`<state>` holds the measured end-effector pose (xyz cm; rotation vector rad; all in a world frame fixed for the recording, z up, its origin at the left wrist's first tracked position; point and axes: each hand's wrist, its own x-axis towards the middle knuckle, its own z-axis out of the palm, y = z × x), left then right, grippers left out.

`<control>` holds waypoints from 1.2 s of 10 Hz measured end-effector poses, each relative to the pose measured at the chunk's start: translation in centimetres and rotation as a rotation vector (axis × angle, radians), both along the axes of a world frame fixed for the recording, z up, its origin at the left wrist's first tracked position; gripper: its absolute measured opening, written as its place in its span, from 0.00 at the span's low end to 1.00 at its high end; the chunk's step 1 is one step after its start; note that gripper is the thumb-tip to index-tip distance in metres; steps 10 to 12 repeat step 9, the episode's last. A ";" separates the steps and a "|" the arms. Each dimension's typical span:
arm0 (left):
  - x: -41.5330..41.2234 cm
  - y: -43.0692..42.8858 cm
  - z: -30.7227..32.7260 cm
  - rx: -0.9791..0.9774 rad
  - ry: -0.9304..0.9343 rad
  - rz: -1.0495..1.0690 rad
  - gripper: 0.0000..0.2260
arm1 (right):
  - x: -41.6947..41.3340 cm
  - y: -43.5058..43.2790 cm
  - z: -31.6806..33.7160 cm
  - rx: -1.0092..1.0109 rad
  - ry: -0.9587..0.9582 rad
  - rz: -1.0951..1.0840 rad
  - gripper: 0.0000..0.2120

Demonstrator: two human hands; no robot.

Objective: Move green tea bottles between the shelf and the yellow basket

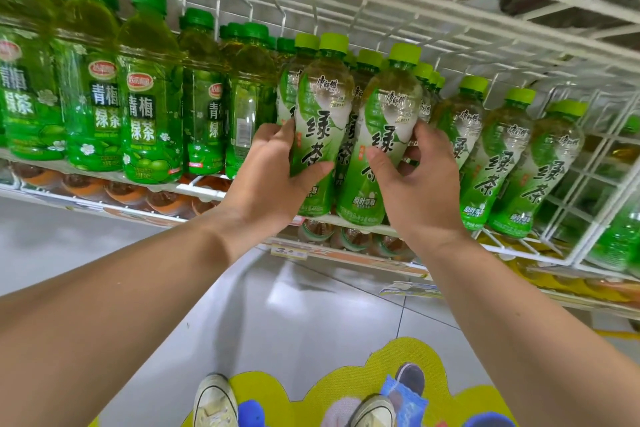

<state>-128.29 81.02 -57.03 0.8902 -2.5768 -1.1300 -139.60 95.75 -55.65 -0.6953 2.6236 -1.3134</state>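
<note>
Clear plastic green tea bottle (320, 114), light-green cap, upright at the front of the white wire shelf (201, 189): gripped by the curled fingers (282, 130) of the left hand (273, 170). Neighbouring matching bottle (384, 135): gripped likewise by the right hand (422, 191).

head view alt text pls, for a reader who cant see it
The left hand grips one green tea bottle and the right hand the next bottle, both standing on a white wire shelf. Dark-capped green bottles fill the row to their left.
</note>
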 end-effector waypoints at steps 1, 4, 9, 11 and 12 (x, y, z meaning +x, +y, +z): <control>0.0 0.0 0.0 -0.017 0.007 -0.002 0.29 | 0.2 0.0 -0.4 0.020 0.036 0.002 0.20; 0.4 0.0 0.0 0.026 -0.024 -0.045 0.32 | 0.9 0.2 -1.4 0.050 -0.091 -0.020 0.34; 3.0 -0.2 1.7 -0.089 -0.108 -0.207 0.39 | 2.5 2.4 1.6 0.359 -0.168 0.057 0.47; 3.0 -0.2 1.7 -0.089 -0.108 -0.207 0.39 | 2.5 2.4 1.6 0.359 -0.168 0.057 0.47; 3.0 -0.2 1.7 -0.089 -0.108 -0.207 0.39 | 2.5 2.4 1.6 0.359 -0.168 0.057 0.47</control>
